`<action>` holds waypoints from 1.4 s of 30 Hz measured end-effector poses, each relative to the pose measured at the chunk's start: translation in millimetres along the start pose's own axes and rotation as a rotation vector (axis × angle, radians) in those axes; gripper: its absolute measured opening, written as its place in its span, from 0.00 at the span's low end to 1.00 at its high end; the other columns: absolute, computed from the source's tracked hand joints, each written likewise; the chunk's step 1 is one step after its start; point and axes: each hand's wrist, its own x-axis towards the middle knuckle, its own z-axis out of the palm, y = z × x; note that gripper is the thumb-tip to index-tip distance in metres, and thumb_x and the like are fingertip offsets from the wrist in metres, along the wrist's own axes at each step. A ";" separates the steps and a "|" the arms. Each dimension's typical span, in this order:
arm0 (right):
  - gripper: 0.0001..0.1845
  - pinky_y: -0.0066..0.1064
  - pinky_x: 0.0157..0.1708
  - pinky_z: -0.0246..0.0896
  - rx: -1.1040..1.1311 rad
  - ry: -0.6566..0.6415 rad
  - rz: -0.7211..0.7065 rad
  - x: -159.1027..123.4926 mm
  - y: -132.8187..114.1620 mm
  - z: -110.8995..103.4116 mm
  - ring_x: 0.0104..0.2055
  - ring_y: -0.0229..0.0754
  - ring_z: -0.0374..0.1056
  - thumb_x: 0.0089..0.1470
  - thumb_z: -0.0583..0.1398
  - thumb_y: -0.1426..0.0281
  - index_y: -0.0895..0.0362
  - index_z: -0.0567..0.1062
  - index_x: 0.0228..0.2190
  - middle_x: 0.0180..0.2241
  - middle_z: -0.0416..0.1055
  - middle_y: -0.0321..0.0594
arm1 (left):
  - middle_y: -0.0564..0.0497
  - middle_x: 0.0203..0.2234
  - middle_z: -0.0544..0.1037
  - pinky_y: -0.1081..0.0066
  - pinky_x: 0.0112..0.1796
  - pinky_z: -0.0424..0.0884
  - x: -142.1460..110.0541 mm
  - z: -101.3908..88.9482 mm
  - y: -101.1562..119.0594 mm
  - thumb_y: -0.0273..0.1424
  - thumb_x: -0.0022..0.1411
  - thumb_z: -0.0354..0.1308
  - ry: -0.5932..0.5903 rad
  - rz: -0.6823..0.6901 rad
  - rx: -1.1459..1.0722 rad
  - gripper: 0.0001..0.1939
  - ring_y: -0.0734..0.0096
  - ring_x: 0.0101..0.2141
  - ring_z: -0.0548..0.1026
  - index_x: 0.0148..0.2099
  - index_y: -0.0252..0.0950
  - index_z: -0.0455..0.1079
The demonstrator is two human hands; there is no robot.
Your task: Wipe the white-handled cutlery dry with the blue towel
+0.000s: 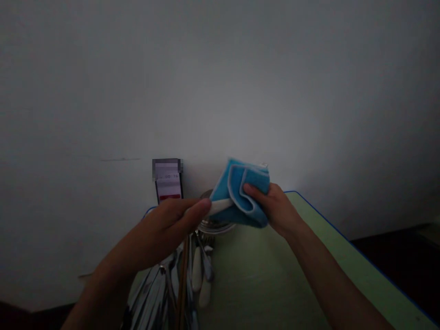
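My left hand (175, 222) is closed on a piece of cutlery with a white handle (220, 207). Its far end is hidden in a folded blue cloth (255, 178) with pale edging, so I cannot tell what kind it is. My right hand (275, 204) grips the cloth around that end, thumb on top. Both hands are raised over the table, in front of a shiny metal bowl (220, 228) that the cloth partly covers.
On the green table (261, 279) with blue edging, many pieces of cutlery (153, 291) lie at left. Brown chopsticks (183, 284) and white-handled cutlery (205, 293) are beside them. A phone (169, 185) leans on the grey wall (220, 82) behind.
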 end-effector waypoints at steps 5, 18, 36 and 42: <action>0.10 0.30 0.35 0.67 0.510 0.352 0.053 8.4 21.8 28.2 0.30 0.38 0.71 0.48 0.63 0.65 0.58 0.75 0.32 0.28 0.77 0.36 | 0.56 0.17 0.66 0.75 0.22 0.58 7.6 17.0 18.5 0.41 0.66 0.38 0.056 -0.039 0.121 0.22 0.74 0.19 0.65 0.27 0.36 0.63; 0.18 0.37 0.43 0.66 0.652 0.179 0.117 14.0 -7.1 -4.1 0.40 0.42 0.72 0.59 0.50 0.60 0.55 0.75 0.39 0.35 0.78 0.37 | 0.57 0.17 0.62 0.75 0.20 0.56 -0.7 -6.4 -5.0 0.45 0.66 0.40 0.292 -0.129 -0.036 0.23 0.76 0.18 0.61 0.26 0.36 0.62; 0.08 0.33 0.40 0.68 0.605 0.255 0.106 7.4 14.3 27.8 0.34 0.41 0.73 0.44 0.65 0.72 0.60 0.76 0.31 0.33 0.78 0.39 | 0.50 0.27 0.73 0.69 0.29 0.61 10.2 47.6 19.9 0.40 0.68 0.36 -0.041 0.051 0.350 0.18 0.64 0.28 0.72 0.41 0.36 0.64; 0.17 0.33 0.37 0.68 0.432 0.325 0.080 10.6 18.3 21.1 0.34 0.41 0.72 0.47 0.63 0.59 0.58 0.75 0.34 0.33 0.77 0.41 | 0.53 0.23 0.72 0.70 0.27 0.61 9.3 44.9 25.9 0.40 0.68 0.35 -0.068 0.019 0.205 0.20 0.68 0.24 0.71 0.41 0.37 0.65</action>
